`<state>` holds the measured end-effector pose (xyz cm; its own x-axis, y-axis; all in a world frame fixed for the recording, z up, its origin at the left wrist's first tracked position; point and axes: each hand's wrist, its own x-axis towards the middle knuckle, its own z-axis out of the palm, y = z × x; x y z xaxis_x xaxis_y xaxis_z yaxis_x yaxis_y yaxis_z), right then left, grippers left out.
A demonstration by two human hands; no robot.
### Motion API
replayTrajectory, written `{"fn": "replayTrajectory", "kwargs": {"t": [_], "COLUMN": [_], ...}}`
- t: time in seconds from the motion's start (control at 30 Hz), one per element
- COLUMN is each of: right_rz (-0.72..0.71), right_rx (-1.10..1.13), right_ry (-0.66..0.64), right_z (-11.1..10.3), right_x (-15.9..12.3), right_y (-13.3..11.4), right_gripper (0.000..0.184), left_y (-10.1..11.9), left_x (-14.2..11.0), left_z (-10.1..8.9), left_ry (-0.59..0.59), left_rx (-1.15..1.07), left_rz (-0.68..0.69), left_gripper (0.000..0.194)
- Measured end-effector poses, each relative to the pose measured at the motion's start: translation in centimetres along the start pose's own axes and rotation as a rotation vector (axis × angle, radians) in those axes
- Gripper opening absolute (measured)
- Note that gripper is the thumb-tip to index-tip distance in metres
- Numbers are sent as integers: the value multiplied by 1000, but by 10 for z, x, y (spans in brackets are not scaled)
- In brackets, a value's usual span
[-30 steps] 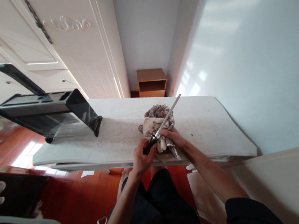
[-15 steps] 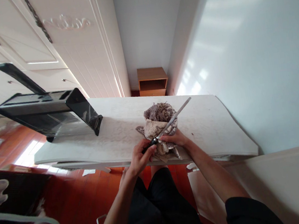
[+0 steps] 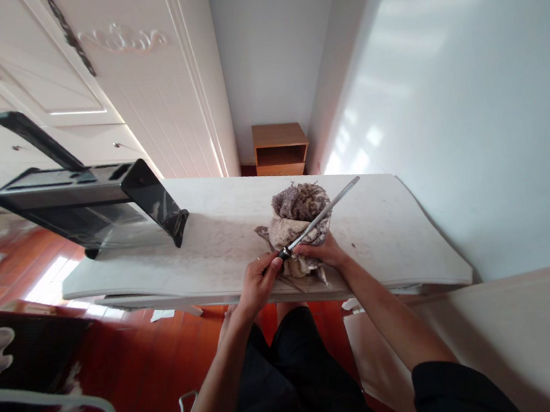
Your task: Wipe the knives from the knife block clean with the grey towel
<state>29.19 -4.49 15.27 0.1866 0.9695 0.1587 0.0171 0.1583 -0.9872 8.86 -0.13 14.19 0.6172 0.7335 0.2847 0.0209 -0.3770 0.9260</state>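
My left hand (image 3: 257,284) is closed round the black handle of a sharpening steel (image 3: 323,211), whose silver rod points up and to the right. My right hand (image 3: 321,253) grips a crumpled brown-and-cream patterned cloth (image 3: 298,211) that is bunched around the lower part of the rod. Both hands are over the near edge of a white table top (image 3: 219,239). The steel's tip sticks out past the cloth.
A black knife block (image 3: 89,205) with one black handle sticking out stands at the table's left end. White cupboard doors (image 3: 104,86) rise behind it. A small wooden cabinet (image 3: 279,150) stands at the far wall. Red wooden floor (image 3: 126,378) lies below.
The steel has swung lower and further right, its tip now out past the cloth. The cloth and my right hand have shifted slightly up and to the right along the rod.
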Motion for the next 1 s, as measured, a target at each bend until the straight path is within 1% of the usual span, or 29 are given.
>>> {"fn": "replayTrajectory", "kwargs": {"t": [0.17, 0.27, 0.33, 0.4, 0.53, 0.6, 0.67, 0.73, 0.83, 0.93, 1.0], "right_rz": [0, 0, 2, 0, -4, -5, -16, -34, -46, -38, -34], "right_rx": [-10, 6, 10, 5, -29, -26, -14, -21, -61, -83, -82], "right_ry": [62, 95, 109, 111, 103, 112, 110, 93, 79, 89, 97], "right_z": [4, 7, 9, 10, 12, 12, 12, 12, 11, 10, 10], "right_x": [-1, -1, -1, -1, -2, -2, -2, -2, -3, -5, -6], "right_y": [0, 0, 0, 1, 3, 3, 3, 2, 1, 3, 4], "right_gripper": [37, 36, 38, 39, 41, 41, 42, 44, 44, 38, 39], "left_y": [-6, -9, -11, -13, -11, -9, -8, -7, -6, -4, -2], "left_x": [-3, -5, -7, -9, -10, -9, -7, -7, -7, -7, -7], "left_z": [1, 6, 9, 10, 8, 6, 6, 5, 3, 1, 0], "left_ry": [-70, -29, 17, 32, 37, 42, 45, 39, 1, -32, -50], "left_rx": [-73, -159, -230, -258, -173, -138, -159, -227, -313, -275, -213], "left_rz": [-79, -89, -82, -68, -31, -39, -72, -109, -128, -110, -97], "left_gripper": [45, 36, 33, 32, 30, 32, 33, 31, 29, 30, 34]}}
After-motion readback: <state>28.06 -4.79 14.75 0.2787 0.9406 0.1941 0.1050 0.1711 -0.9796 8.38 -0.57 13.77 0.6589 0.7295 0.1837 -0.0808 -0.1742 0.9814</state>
